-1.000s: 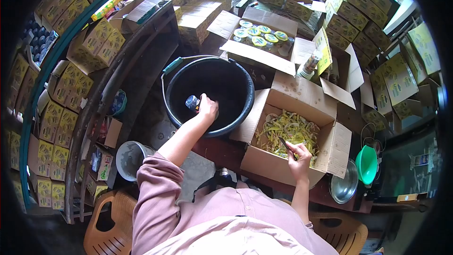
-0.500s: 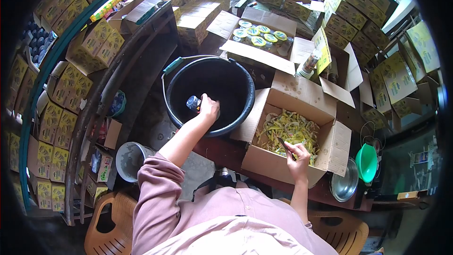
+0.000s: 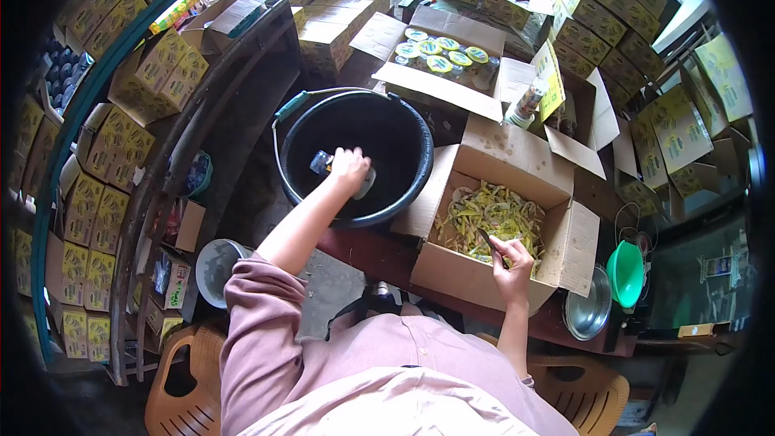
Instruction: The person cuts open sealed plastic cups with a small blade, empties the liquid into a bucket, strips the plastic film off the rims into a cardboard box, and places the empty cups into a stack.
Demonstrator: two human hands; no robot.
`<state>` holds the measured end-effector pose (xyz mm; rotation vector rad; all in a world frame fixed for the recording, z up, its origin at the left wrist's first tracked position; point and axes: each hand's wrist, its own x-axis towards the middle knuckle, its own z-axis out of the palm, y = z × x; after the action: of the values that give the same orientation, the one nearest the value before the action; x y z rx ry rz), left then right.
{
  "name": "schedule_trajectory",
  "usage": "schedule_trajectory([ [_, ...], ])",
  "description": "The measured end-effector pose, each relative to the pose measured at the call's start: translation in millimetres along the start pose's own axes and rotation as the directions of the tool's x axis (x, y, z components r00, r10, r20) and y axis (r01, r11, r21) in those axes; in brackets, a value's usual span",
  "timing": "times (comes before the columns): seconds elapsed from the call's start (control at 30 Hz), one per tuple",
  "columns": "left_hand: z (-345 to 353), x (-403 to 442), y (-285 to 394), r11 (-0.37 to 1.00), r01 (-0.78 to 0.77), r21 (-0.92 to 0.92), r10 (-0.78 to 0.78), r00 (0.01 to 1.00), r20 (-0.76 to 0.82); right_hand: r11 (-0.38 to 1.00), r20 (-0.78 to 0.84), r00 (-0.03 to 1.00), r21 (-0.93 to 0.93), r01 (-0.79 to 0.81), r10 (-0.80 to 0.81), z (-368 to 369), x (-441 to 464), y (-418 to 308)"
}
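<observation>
My left hand (image 3: pixel 349 168) reaches into the large black bucket (image 3: pixel 424 182), fingers closed round a small see-through container with a dark blue end (image 3: pixel 321 163). Its lower part shows pale beneath my palm; whether it is a cup or a bottle I cannot tell. In my right hand (image 3: pixel 513 262) is a thin dark-bladed knife (image 3: pixel 487 237), its tip pointing up and left. The knife is over the near side of an open cardboard carton (image 3: pixel 557 262). Inside that carton lies a heap of yellow-green strips and pale scraps (image 3: pixel 494 218).
Behind the carton, an open box (image 3: pixel 436 85) holds several yellow-lidded cups (image 3: pixel 439 63). A stack of cups (image 3: pixel 525 105) stands beside it. A green basin (image 3: pixel 625 274) and metal bowl (image 3: pixel 588 307) are at right, a grey pail (image 3: pixel 218 274) at lower left. Stacked cartons surround the table.
My left hand has moved slightly up and left inside the bucket, and the pale part of the container now shows below it. My right hand has shifted only slightly, still with the knife.
</observation>
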<state>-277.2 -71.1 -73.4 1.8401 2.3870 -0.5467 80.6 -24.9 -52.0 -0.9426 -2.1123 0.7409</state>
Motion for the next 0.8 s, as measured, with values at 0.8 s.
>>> schedule_trajectory([
  [0.8,-23.3,0.5,-13.1,0.915,0.358,-0.186,-0.255,0.871,0.420,0.999,-0.014,0.999,-0.021,-0.031,0.031,-6.9,5.8,5.1],
])
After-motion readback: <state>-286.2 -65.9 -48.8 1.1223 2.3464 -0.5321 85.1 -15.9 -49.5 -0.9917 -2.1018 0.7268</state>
